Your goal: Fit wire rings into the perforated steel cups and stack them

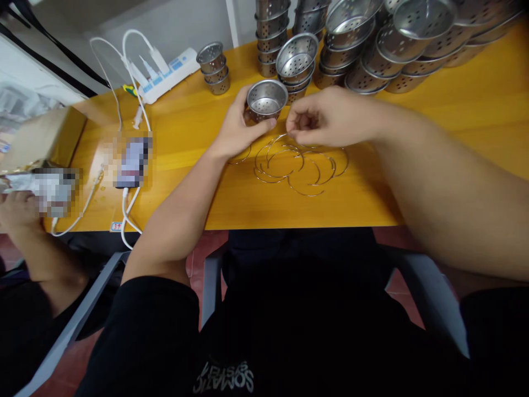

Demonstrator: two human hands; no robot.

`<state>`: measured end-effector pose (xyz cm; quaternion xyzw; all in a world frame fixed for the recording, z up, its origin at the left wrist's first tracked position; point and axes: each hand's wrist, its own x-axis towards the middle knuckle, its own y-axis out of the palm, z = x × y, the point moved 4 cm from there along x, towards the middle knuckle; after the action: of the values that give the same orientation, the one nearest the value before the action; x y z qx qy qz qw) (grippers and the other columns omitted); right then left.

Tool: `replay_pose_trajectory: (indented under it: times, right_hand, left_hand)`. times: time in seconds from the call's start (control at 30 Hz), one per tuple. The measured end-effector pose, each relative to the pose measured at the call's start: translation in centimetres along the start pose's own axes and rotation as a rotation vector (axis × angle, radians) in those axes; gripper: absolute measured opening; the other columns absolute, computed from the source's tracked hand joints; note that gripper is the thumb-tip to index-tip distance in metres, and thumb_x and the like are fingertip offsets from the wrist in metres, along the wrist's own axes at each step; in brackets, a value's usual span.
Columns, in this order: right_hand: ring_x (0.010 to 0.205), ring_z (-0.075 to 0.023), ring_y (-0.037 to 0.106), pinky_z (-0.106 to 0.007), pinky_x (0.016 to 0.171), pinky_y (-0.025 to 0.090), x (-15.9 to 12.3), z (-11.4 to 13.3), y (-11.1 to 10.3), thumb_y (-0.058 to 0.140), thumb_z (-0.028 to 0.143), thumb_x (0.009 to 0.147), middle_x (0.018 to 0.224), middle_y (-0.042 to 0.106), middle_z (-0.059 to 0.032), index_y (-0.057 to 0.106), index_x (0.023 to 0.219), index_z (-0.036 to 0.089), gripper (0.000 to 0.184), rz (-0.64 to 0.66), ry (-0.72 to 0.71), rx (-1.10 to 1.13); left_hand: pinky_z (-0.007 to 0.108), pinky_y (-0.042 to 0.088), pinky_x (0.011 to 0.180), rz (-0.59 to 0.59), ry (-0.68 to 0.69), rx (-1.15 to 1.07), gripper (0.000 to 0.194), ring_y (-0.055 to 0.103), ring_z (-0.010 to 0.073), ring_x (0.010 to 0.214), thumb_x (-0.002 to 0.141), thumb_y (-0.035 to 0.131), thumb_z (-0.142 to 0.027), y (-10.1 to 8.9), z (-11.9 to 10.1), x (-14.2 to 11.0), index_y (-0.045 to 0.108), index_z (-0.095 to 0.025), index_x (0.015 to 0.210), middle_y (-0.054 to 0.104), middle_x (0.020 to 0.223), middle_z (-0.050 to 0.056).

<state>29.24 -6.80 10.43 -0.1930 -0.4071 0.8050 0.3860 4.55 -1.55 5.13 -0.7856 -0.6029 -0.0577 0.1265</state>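
Observation:
My left hand point(242, 128) is wrapped around a small perforated metal cup point(266, 100), with the thumb along its near side and the cup's mouth facing up. Just right of the cup, my right hand point(316, 117) has its fingers curled and the thumb pressed toward the index finger; whatever may be in that pinch is hidden. Beneath and in front of both hands, several thin curved metal wires point(285, 175) lie in an overlapping heap on the yellow table point(177, 207).
Stacks of perforated metal cups point(363, 60) line the back right, and a shorter cup stack point(215, 74) stands behind my left hand. To the left are a power strip point(171, 74), cables, a phone point(133, 162) and a cardboard box point(49, 135). Another person's hand point(20, 209) is at far left.

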Motion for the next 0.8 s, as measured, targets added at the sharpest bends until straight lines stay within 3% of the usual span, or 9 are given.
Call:
replay_pose_trajectory:
  times: [0.2, 0.37, 0.57, 0.67, 0.8]
  right_hand:
    - [0.108, -0.0415, 0.075, -0.067, 0.111, 0.068, 0.0, 0.4, 0.1, 0.086, 0.077, 0.109, 0.107, 0.084, -0.0086, 0.086, 0.119, 0.038, 0.040, 0.002, -0.006, 0.022]
    - [0.106, -0.0390, 0.074, -0.064, 0.112, 0.067, 0.1, 0.2, 0.1, 0.085, 0.069, 0.109, 0.109, 0.084, -0.0090, 0.081, 0.112, 0.035, 0.034, -0.020, -0.020, 0.016]
    - [0.108, -0.0401, 0.077, -0.063, 0.111, 0.068, 0.2, 0.0, 0.3, 0.091, 0.069, 0.099, 0.119, 0.089, -0.0090, 0.086, 0.119, 0.039, 0.037, -0.046, -0.009, 0.130]
    - [0.109, -0.0400, 0.078, -0.063, 0.112, 0.066, 0.3, 0.1, 0.2, 0.090, 0.064, 0.097, 0.124, 0.088, -0.0113, 0.087, 0.122, 0.037, 0.037, -0.044, -0.034, 0.106]
    - [0.110, -0.0416, 0.078, -0.065, 0.114, 0.064, 0.3, 0.3, 0.0, 0.087, 0.059, 0.096, 0.122, 0.087, -0.0137, 0.087, 0.117, 0.036, 0.031, -0.021, -0.056, 0.072]
  left_hand:
    - [0.054, 0.068, 0.145, -0.032, 0.070, 0.078, 0.074, 0.078, 0.0358, 0.161, 0.064, 0.109, -0.046, -0.5, 0.3, 0.6, 0.078, -0.049, 0.132, 0.089, 0.152, 0.000]
    - [0.052, 0.068, 0.144, -0.042, 0.093, 0.090, 0.073, 0.083, 0.0349, 0.155, 0.065, 0.112, -0.048, -0.4, 0.1, 0.4, 0.078, -0.046, 0.129, 0.089, 0.149, 0.000]
    - [0.053, 0.068, 0.140, -0.040, 0.065, 0.163, 0.084, 0.069, 0.0371, 0.175, 0.063, 0.114, -0.063, -0.3, -2.0, -0.5, 0.079, -0.051, 0.139, 0.087, 0.163, -0.001]
    - [0.057, 0.061, 0.147, -0.029, 0.068, 0.217, 0.086, 0.062, 0.0373, 0.180, 0.065, 0.111, -0.066, -0.4, -2.7, -0.6, 0.079, -0.057, 0.145, 0.091, 0.150, -0.003]
    - [0.059, 0.063, 0.140, -0.064, 0.082, 0.264, 0.081, 0.066, 0.0377, 0.175, 0.067, 0.108, -0.070, -0.6, -2.6, -0.4, 0.080, -0.059, 0.143, 0.093, 0.137, -0.003]
